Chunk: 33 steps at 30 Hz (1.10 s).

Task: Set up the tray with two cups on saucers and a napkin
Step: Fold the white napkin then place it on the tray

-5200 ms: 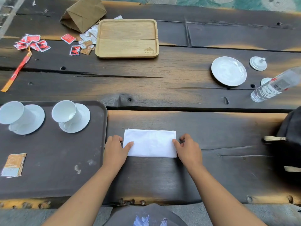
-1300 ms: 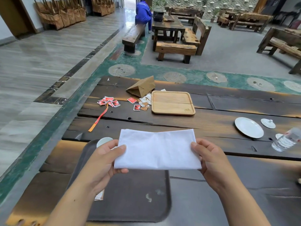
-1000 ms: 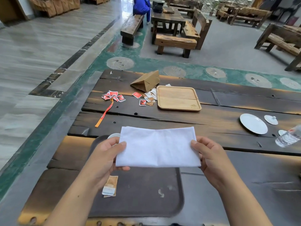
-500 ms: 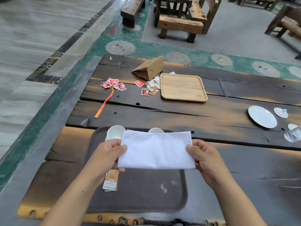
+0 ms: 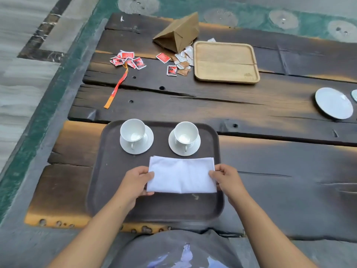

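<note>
Both hands are on the folded white napkin (image 5: 182, 175): the left hand (image 5: 135, 182) pinches its left short edge and the right hand (image 5: 227, 179) its right, thumbs on top, the other fingers mostly hidden beneath. The napkin is over the middle of the dark brown tray (image 5: 104, 171), reaching toward its right edge; lying flat or just above it, can't tell. Along the tray's far edge, the left cup (image 5: 133, 130) and right cup (image 5: 186, 133) each stand upright on a saucer. On the table's (image 5: 270, 171) right side there's a white plate (image 5: 333, 103), and beside it a pale disc (image 5: 355, 95) cut off by the frame.
</note>
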Each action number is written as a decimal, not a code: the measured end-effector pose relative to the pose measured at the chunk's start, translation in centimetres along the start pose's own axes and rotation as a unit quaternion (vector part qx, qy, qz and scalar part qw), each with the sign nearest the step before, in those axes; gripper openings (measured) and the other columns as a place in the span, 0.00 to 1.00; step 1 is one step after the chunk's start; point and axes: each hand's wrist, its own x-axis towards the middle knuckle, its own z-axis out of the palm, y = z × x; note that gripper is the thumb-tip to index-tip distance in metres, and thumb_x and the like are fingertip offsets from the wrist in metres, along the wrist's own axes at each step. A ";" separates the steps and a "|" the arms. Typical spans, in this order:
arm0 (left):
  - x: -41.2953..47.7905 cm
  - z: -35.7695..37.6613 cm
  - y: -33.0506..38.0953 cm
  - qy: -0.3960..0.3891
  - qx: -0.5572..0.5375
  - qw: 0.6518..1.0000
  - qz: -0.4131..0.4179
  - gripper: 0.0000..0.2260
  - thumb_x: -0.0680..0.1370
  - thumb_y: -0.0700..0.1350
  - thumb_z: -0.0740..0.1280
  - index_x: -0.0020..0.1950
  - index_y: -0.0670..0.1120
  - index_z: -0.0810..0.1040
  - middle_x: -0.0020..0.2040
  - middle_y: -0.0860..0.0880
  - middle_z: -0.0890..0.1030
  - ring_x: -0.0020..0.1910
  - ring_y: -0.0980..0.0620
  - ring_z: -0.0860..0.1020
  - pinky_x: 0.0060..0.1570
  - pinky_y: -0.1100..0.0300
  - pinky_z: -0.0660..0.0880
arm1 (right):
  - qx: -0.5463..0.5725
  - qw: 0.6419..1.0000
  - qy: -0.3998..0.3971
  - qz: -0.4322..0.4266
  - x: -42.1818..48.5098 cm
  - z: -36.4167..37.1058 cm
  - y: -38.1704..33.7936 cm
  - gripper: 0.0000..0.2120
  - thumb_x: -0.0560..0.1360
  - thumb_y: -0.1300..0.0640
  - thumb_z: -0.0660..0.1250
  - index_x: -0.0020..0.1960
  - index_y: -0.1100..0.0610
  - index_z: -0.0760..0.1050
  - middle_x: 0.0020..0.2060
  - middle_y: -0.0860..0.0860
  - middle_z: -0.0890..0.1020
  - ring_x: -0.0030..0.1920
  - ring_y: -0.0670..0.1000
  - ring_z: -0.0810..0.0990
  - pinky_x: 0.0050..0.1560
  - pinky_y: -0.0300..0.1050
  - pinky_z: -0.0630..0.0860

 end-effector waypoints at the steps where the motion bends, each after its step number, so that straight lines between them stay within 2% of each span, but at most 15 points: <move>1: 0.3 0.2 -0.4 0.003 0.008 1.000 -0.005 0.05 0.80 0.41 0.67 0.50 0.41 0.82 0.45 0.44 0.86 0.40 0.47 0.84 0.33 0.58 0.80 | -0.002 1.000 0.003 0.006 0.2 0.0 0.6 0.05 0.77 0.65 0.67 0.43 0.64 0.77 0.36 0.58 0.78 0.38 0.55 0.75 0.42 0.52 0.72; 4: 1.0 0.9 -1.4 0.001 0.026 1.000 -0.011 0.05 0.80 0.40 0.67 0.49 0.40 0.81 0.45 0.43 0.84 0.40 0.47 0.83 0.33 0.57 0.80 | -0.011 1.000 0.010 0.015 0.9 0.0 2.1 0.05 0.76 0.66 0.66 0.43 0.66 0.77 0.34 0.57 0.76 0.38 0.55 0.74 0.42 0.53 0.73; 7: 1.5 1.6 -1.9 0.015 0.047 0.999 -0.010 0.05 0.79 0.39 0.67 0.48 0.40 0.81 0.42 0.45 0.83 0.39 0.47 0.83 0.33 0.55 0.82 | -0.037 0.999 0.016 0.019 1.1 0.0 2.9 0.07 0.76 0.65 0.67 0.39 0.60 0.76 0.29 0.50 0.74 0.35 0.53 0.73 0.41 0.52 0.73; 11: 2.0 2.1 -2.1 0.003 0.084 0.996 -0.012 0.06 0.80 0.39 0.65 0.48 0.40 0.81 0.45 0.41 0.84 0.43 0.45 0.83 0.39 0.51 0.84 | -0.087 0.996 0.027 0.011 1.3 -0.3 3.2 0.08 0.76 0.63 0.68 0.38 0.58 0.76 0.27 0.47 0.73 0.30 0.51 0.70 0.38 0.47 0.70; 14: 2.2 2.6 -2.3 0.001 0.108 0.994 -0.008 0.06 0.80 0.38 0.65 0.47 0.38 0.81 0.48 0.35 0.84 0.43 0.44 0.82 0.41 0.48 0.84 | -0.140 0.990 0.035 -0.004 1.4 -0.5 3.3 0.07 0.75 0.61 0.68 0.39 0.58 0.76 0.29 0.49 0.76 0.31 0.51 0.72 0.37 0.46 0.70; 18: 2.5 3.0 -2.7 -0.001 0.121 0.993 -0.001 0.06 0.80 0.38 0.65 0.48 0.39 0.82 0.47 0.37 0.85 0.48 0.37 0.84 0.42 0.48 0.84 | -0.244 0.966 0.073 -0.039 1.3 -0.6 3.5 0.07 0.74 0.56 0.68 0.38 0.56 0.75 0.31 0.51 0.79 0.34 0.52 0.76 0.35 0.46 0.71; 23: 3.3 3.3 -3.4 0.003 0.155 0.988 0.009 0.07 0.80 0.38 0.66 0.46 0.38 0.83 0.47 0.34 0.84 0.42 0.44 0.83 0.38 0.52 0.84 | -0.313 0.946 0.085 -0.028 1.6 -0.9 3.5 0.09 0.74 0.53 0.66 0.38 0.56 0.72 0.32 0.51 0.79 0.39 0.58 0.78 0.32 0.46 0.67; 25: 3.6 3.5 -3.5 0.012 0.187 0.982 0.021 0.07 0.80 0.38 0.66 0.46 0.37 0.82 0.46 0.33 0.83 0.42 0.42 0.82 0.38 0.49 0.84 | -0.339 0.937 0.082 -0.021 1.8 -1.1 3.6 0.09 0.75 0.53 0.65 0.38 0.54 0.71 0.33 0.51 0.79 0.39 0.58 0.78 0.33 0.47 0.67; 29: 4.0 3.7 -3.6 0.035 0.225 0.973 0.043 0.05 0.79 0.38 0.68 0.45 0.38 0.81 0.43 0.36 0.83 0.45 0.37 0.83 0.40 0.42 0.84 | -0.362 0.929 0.076 -0.006 2.1 -1.2 3.6 0.11 0.76 0.53 0.65 0.37 0.53 0.69 0.34 0.51 0.79 0.39 0.58 0.77 0.33 0.47 0.67; 33: 4.2 3.6 -3.8 0.065 0.230 0.969 0.056 0.04 0.77 0.39 0.70 0.43 0.43 0.78 0.38 0.44 0.80 0.45 0.38 0.82 0.46 0.40 0.82 | -0.374 0.925 0.074 -0.007 2.4 -1.1 3.4 0.10 0.76 0.53 0.66 0.38 0.54 0.69 0.33 0.50 0.79 0.37 0.56 0.77 0.30 0.46 0.65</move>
